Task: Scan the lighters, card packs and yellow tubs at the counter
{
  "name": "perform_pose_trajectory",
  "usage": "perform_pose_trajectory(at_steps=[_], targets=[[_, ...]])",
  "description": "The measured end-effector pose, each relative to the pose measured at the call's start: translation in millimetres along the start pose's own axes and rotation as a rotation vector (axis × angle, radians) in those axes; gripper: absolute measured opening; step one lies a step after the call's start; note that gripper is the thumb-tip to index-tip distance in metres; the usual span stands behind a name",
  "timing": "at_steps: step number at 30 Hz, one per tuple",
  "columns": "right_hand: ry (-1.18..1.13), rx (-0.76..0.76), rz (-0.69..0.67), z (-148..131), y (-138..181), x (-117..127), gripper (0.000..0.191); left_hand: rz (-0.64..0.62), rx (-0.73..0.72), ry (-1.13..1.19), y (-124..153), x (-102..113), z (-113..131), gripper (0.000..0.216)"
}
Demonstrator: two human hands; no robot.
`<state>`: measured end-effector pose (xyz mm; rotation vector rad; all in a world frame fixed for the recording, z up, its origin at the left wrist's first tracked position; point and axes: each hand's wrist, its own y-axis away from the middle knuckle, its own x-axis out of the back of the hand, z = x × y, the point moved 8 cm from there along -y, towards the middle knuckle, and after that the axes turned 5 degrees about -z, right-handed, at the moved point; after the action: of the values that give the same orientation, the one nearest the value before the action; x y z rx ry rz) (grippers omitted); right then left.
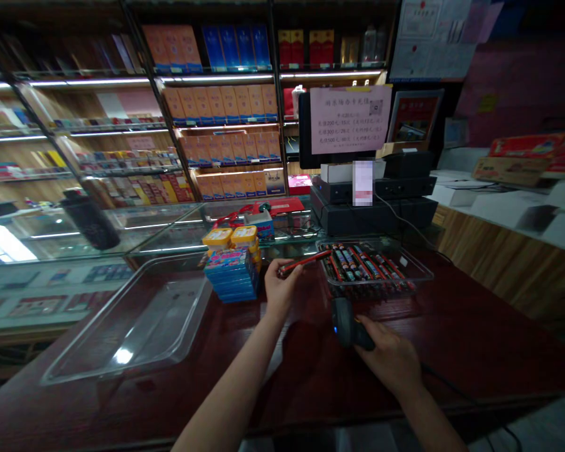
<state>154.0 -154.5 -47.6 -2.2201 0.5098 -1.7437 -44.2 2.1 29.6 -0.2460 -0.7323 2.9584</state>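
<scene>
My left hand (281,287) is closed around a thin red stick-like packet (306,261), whose far end reaches over the near left rim of a clear plastic tray (424,274). Inside that tray lie several similar slim wrapped sticks (358,261), dark and red with printed labels. In my right hand (390,356) is a black barcode scanner (344,323) with a small blue light, its cable trailing to the lower right. The scanner's head is just in front of the tray. Left of my left hand stands a stack of blue packs (231,276), with yellow-lidded tubs (243,236) behind it.
An unfilled clear plastic tray (188,326) rests on the left of the dark red counter (480,333). A black bottle (91,220) stands on the glass case. Behind the trays are a monitor with a pink notice (348,122) and black boxes (339,213). Stocked shelves line the wall.
</scene>
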Motion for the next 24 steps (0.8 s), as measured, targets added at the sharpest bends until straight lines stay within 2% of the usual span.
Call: perform_pose_trajectory(at_steps=[4,8,11,13,15,17,21,24], targets=[[-0.075,0.033,0.006,-10.6,1.5,6.3,0.035,0.13,0.254,0.255,38.3,42.1,-49.6,0.04],[-0.296,-0.135,-0.009,-18.5,2.3,20.2,0.033,0.16,0.348,0.353,53.7,53.7,-75.8,0.045],[-0.61,-0.212,-0.057,-31.3,1.7,25.1,0.035,0.133,0.356,0.36,54.3,52.6,-83.2,0.049],[-0.833,-0.203,-0.144,-44.5,0.0,21.3,0.037,0.118,0.358,0.354,54.2,51.6,-86.0,0.051],[-0.962,-0.207,-0.244,-55.4,-0.7,14.1,0.038,0.108,0.365,0.33,54.8,51.7,-88.5,0.052],[-0.971,-0.212,-0.288,-61.3,-1.1,9.3,0.037,0.111,0.371,0.306,55.7,53.0,-90.5,0.051],[-0.887,-0.205,-0.279,-63.9,-2.6,6.5,0.036,0.13,0.376,0.295,56.5,55.5,-92.9,0.051],[-0.877,-0.252,-0.334,-61.8,-1.0,0.7,0.042,0.129,0.377,0.305,56.2,54.7,-93.5,0.051]])
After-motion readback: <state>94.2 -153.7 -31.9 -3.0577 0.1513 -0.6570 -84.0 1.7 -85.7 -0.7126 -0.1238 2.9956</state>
